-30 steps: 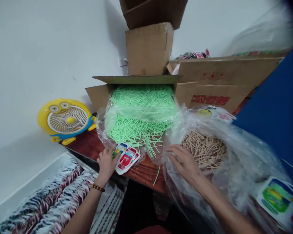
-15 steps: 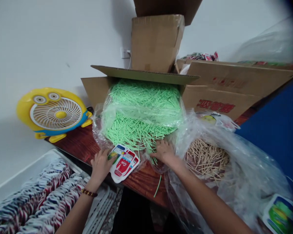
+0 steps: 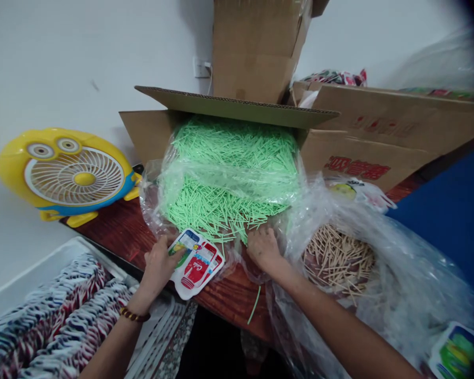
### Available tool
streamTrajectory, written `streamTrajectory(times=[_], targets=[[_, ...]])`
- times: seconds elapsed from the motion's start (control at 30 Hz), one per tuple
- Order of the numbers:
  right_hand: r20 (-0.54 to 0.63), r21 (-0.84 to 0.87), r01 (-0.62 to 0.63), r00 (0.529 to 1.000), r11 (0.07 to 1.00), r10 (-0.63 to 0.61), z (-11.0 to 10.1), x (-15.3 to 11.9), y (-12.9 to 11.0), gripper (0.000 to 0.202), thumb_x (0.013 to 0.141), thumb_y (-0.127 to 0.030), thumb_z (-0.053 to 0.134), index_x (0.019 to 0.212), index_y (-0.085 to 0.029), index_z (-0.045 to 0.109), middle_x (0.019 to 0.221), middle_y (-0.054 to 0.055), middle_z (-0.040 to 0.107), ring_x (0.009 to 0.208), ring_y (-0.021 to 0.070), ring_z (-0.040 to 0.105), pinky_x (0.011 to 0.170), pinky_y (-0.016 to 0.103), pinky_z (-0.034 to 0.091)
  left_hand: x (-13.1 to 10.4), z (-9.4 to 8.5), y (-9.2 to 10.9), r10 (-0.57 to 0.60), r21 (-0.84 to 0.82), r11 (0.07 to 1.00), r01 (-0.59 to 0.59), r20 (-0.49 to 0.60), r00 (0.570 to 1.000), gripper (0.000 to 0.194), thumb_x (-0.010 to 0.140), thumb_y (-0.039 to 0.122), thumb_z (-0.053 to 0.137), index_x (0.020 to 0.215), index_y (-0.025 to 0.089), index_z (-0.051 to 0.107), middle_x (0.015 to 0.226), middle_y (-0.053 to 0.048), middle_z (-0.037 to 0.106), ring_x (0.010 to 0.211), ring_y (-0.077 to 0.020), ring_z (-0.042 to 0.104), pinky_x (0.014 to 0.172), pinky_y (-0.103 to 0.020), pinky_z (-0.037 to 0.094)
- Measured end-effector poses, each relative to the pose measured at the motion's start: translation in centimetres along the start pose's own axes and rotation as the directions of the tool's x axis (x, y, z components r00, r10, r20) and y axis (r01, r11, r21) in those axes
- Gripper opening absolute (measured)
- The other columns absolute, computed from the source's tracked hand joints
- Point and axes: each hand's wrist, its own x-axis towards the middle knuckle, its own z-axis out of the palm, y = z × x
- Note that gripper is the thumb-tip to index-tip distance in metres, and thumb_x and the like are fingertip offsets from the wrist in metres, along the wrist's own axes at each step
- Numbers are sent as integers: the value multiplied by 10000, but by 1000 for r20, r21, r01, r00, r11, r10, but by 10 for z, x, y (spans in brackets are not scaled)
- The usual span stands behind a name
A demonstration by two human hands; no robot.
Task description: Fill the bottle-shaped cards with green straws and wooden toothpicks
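My left hand point(image 3: 158, 266) grips the left edge of a few flat printed pouches point(image 3: 195, 268), red cola and green designs, at the table's front edge. Thin green sticks point(image 3: 229, 152) fill a clear plastic bag inside an open cardboard box lying on its side. At the front of that heap, my right hand point(image 3: 263, 246) is closed with curled fingers; what they hold, if anything, is hidden. One loose green stick point(image 3: 254, 305) lies on the table below it. Tan sticks point(image 3: 339, 258) lie on clear plastic to the right.
A yellow fan point(image 3: 79, 179) stands at the left. Below it, a white bin point(image 3: 8, 281) holds rows of packed pouches. Cardboard boxes point(image 3: 256, 58) stand behind, with another point(image 3: 379, 137) at the right. Clear plastic sheeting point(image 3: 411, 279) spreads over the right side.
The view has shifted slightly. My right hand has closed further by the green heap, and the sticks seen under its fingers no longer show. My left hand still grips the pouches, tilted slightly.
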Motion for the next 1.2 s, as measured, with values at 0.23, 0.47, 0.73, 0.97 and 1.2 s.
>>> streamTrajectory(times=[0.23,0.47,0.73,0.97,1.2], targets=[[63,87,49,997,995,-55,1,4,22,286,871,-70,380,1086,-78,568,1042,201,646,1006,302,557,880,423,314,9,-7,-2,-110,-589,782,202,188,976,438,660,408,726,1012,175,609,882,-41,730,694,-215,670,632,-292,520],[110,251,6,993,968,-34,7,27,50,247,937,-165,342,1126,-147,500,943,84,685,857,170,633,679,228,377,1,-11,4,-229,-739,513,436,372,900,376,620,321,803,912,169,623,710,9,731,531,-154,647,510,-234,512],[78,195,-3,997,981,-13,3,45,65,292,910,-123,345,1140,-146,524,1020,122,656,974,229,612,736,264,381,-17,-19,16,-235,-816,291,499,445,864,382,617,244,814,946,169,635,748,-13,747,562,-176,683,528,-257,557],[110,152,145,980,978,-163,5,35,57,348,862,-26,362,1131,-173,528,1140,97,582,957,201,590,793,277,407,-22,-16,19,-270,-820,257,512,448,852,340,622,209,803,911,176,628,753,-13,756,549,-178,688,513,-261,573],[81,237,149,982,960,-172,10,31,56,287,832,-3,380,968,-141,591,1135,142,537,1046,237,526,886,338,401,-22,-12,18,-259,-828,263,495,434,863,334,646,223,792,920,179,607,729,-9,749,537,-165,681,505,-243,566]])
